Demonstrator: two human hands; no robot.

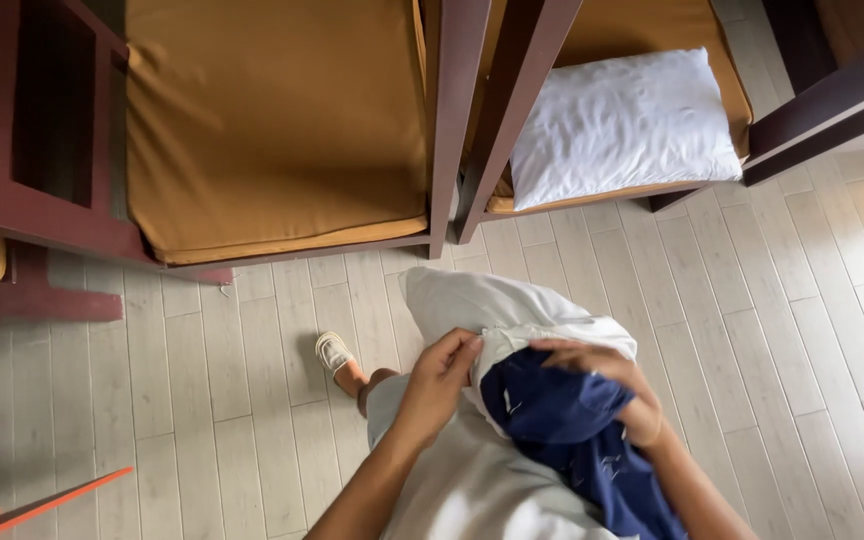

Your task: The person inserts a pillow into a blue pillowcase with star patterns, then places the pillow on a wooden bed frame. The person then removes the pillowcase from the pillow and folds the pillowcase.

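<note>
Item 1 — white pillow (497,310): held upright in front of the person's body, low in the middle of the view, above a pale plank floor (812,330). Its top end stands free; its lower end is going into, or sits under, item 2. Judged soft, light and squashy, with a smooth cotton-like skin that creases easily; nothing fragile. It likely bends wherever it is pinched, so the firmest hold looks to be at a corner or along an edge seam.

Item 2 — dark blue pillowcase (572,430): bunched over the lower right part of the pillow and trailing down toward the bottom edge. Judged thin, limp and light, not slippery; best taken by the hem of its open mouth, 1 hand at each side.

Item 3 — left hand (444,375): fingers (460,348) curled together and closed on the white cloth at the pillow's left side, thumb pressing from the front.

Item 4 — right hand (607,375): lies over the top of the blue bundle, fingers bent and close together, gripping the blue cloth where it meets the white; the fingertips are partly hidden in the folds.

Surroundings — 2 dark wooden bed frames (452,120) with tan mattresses (272,120) across the top; a 2nd white pillow (622,125) lies on the right-hand mattress. The person's foot in a pale slipper (334,352) stands on the floor, left of the held pillow
</note>
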